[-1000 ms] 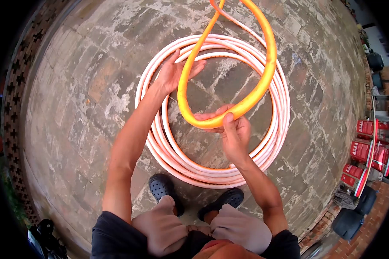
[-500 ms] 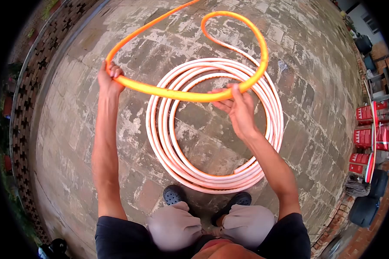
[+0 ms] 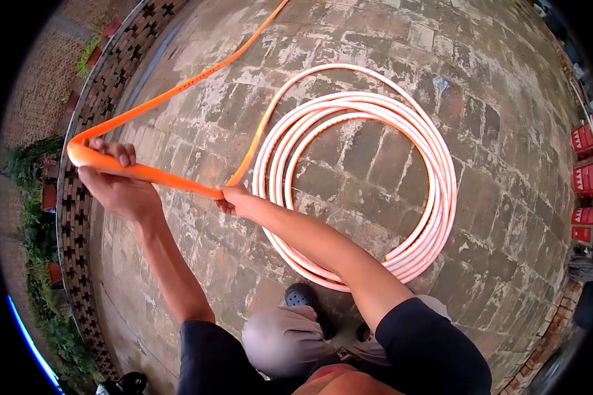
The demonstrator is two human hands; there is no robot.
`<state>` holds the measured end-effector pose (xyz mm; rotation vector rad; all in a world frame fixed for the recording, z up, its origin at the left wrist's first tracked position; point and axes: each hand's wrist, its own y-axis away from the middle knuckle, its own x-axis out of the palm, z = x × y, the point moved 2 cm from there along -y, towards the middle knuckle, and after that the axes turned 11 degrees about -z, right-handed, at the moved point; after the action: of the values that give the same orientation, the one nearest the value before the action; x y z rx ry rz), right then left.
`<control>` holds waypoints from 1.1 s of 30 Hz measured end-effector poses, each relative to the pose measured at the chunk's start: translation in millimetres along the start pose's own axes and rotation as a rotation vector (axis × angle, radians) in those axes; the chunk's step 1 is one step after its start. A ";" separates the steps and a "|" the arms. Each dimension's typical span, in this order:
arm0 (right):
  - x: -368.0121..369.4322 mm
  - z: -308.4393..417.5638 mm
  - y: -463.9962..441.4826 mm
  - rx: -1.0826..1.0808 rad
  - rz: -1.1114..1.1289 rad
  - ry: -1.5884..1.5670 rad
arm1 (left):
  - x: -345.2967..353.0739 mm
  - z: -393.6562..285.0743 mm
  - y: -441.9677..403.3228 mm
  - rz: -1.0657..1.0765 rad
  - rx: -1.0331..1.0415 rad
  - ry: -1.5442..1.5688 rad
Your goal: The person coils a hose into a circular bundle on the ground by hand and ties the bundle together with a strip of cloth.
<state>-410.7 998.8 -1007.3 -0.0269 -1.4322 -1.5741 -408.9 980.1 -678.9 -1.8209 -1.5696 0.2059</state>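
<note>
A long orange hose [image 3: 178,182] passes through both of my hands. My left hand [image 3: 122,187], out at the left, is closed round it where it bends sharply; from there it runs up and away over the paving. Lower and closer to the middle, my right hand [image 3: 236,199] grips the same hose, which turns up out of the fist. This length curves into a round coil [image 3: 443,191] of several stacked loops, pale and shiny in the light, lying on the ground before my feet. A cut end of the coil shows at its lower right.
Worn brick paving [image 3: 501,217] spreads under the coil. A low openwork brick wall [image 3: 79,263] with potted plants [image 3: 43,224] curves along the left. Red boxes [image 3: 585,179] stand at the right edge, above a grey bundle [image 3: 583,268]. My clog [image 3: 301,296] is just below the coil.
Both hands have swung left, carrying the hose. My right hand has left the space over the coil and closed on the hose. The raised loop has flattened into a wide curve.
</note>
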 end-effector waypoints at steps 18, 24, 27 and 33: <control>-177.6 34.3 135.5 -0.814 -0.325 1.451 | 26.0 149.9 119.0 -0.209 -0.377 0.181; -156.4 44.7 213.5 -1.469 -0.153 0.971 | -34.0 137.3 199.8 -0.494 -0.521 0.372; -137.7 12.0 202.6 -1.401 -0.141 1.128 | -44.7 117.1 271.3 -0.528 -0.848 0.395; -158.7 -64.3 185.1 -1.416 0.083 1.523 | -197.2 135.4 368.9 -0.957 -1.307 1.057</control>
<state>-172.4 1077.0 -981.1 0.2232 0.8894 -1.5163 -236.6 852.2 -1062.6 -1.1328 -1.5124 -2.2125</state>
